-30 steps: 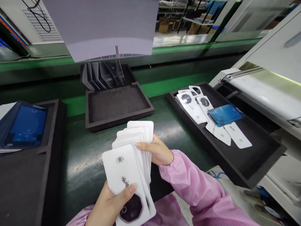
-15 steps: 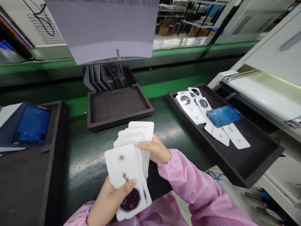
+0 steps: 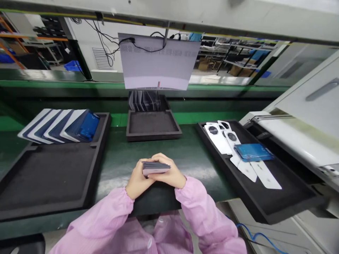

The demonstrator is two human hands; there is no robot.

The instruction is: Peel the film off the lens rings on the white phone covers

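Both hands are wrapped round one stack of thin cards [image 3: 156, 168], squared up and seen edge-on, pale on the side facing me and dark along the layered edges. My left hand [image 3: 139, 180] closes on its left end and my right hand [image 3: 169, 173] on its right end, with the fingers meeting behind the stack. The printed faces of the cards are hidden from this angle. The stack is in front of my body, over the dark green bench [image 3: 119, 158].
A black tray [image 3: 58, 169] with leaning white-and-blue stacks [image 3: 60, 127] lies left. A smaller tray [image 3: 153, 121] with dark panels [image 3: 144, 100] is ahead. The right tray [image 3: 265, 197] holds loose white cards [image 3: 266, 174] and a blue-filmed piece [image 3: 254, 152]. A white machine [image 3: 299, 137] borders it.
The cards were fanned out with their white printed faces towards me; now they are gathered into an even stack, edge-on. My hands have come together round it. The camera view has tilted up.
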